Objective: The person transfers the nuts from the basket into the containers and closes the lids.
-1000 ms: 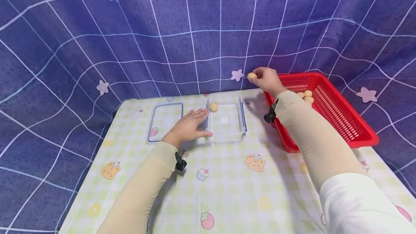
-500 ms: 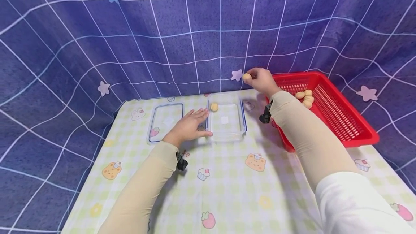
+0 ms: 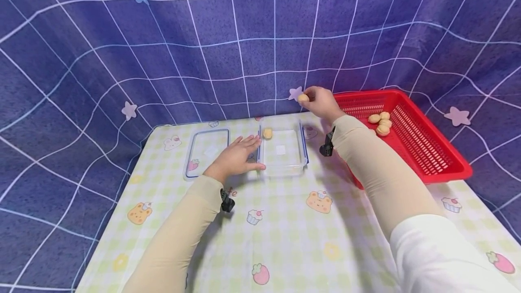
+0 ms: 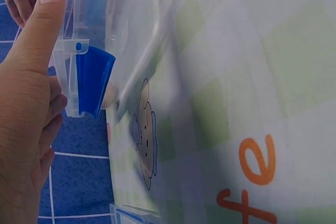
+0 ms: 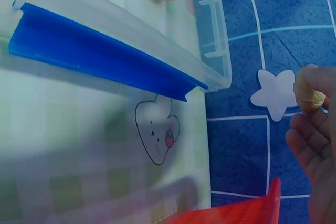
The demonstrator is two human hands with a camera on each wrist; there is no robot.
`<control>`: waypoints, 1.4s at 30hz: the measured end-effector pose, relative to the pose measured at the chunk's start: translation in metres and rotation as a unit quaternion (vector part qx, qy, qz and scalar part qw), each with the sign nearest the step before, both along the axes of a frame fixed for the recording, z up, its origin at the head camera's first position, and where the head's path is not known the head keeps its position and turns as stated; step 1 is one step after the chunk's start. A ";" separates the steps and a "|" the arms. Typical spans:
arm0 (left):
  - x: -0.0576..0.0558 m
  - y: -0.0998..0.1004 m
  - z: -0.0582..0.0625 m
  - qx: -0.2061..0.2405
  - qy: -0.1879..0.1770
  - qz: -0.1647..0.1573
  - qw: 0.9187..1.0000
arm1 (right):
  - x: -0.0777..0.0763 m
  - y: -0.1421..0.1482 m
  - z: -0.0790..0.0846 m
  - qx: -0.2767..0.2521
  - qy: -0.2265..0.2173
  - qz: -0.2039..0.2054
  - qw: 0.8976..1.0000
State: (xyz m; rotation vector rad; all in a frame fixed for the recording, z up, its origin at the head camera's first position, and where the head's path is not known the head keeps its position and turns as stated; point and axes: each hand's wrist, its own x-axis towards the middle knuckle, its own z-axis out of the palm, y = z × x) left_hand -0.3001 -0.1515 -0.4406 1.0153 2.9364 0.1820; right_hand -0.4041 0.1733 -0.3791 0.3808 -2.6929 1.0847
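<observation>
A clear plastic food container [image 3: 285,172] with blue side latches stands near the back of the table, one small round tan pastry [image 3: 267,133] in its far left corner. My left hand [image 3: 236,159] rests at the container's left side, its fingers extended and the thumb [image 4: 46,14] on the rim in the left wrist view. Off the container's far right corner, above table height, my right hand [image 3: 323,104] pinches another tan pastry [image 5: 308,94] between thumb and fingers. Several more pastries [image 3: 383,129] lie in the red basket [image 3: 427,141].
The red basket, with slotted walls, stands on the right, partly behind my right forearm. Left of the container lies its clear lid [image 3: 209,146] with a blue seal. A checked cloth [image 3: 293,243] covers the table, and a blue curtain [image 3: 252,49] hangs right behind it.
My right hand has moved left from the basket's edge toward the container, carrying the pastry and sinking slightly. My left hand stays at the container's side.
</observation>
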 end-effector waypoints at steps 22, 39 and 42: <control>-0.002 0.002 -0.003 -0.001 0.007 -0.004 1.000 | 0.004 -0.024 -0.008 -0.001 0.009 0.017 1.000; -0.003 0.000 -0.004 -0.002 -0.003 0.001 1.000 | 0.005 -0.046 -0.021 0.003 -0.011 0.023 1.000; -0.003 0.000 -0.002 -0.004 -0.004 0.001 1.000 | 0.004 -0.050 -0.025 0.005 -0.014 0.027 1.000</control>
